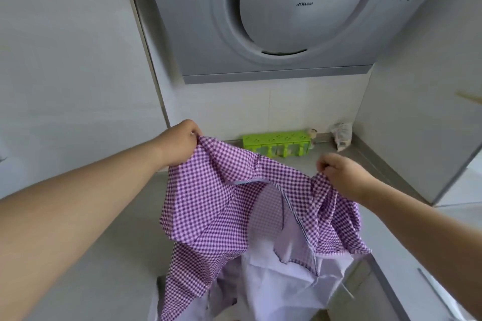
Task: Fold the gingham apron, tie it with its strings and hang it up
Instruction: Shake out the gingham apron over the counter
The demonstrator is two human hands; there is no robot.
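The purple-and-white gingham apron (216, 206) hangs in the air in front of me, stretched between both hands above the grey counter. My left hand (182, 143) grips its upper left edge, fingers curled round the cloth. My right hand (341, 174) pinches the upper right edge, a little lower. The apron's pale lilac lining (281, 276) shows at the bottom, crumpled and hanging down. A dark stitched seam runs down its middle. I cannot make out the strings.
A grey range hood (287, 21) fills the wall above. On the counter (336, 161) at the back stand a green plastic rack (276, 144) and a crumpled plastic bag (341, 135). White tiled walls close in left and right.
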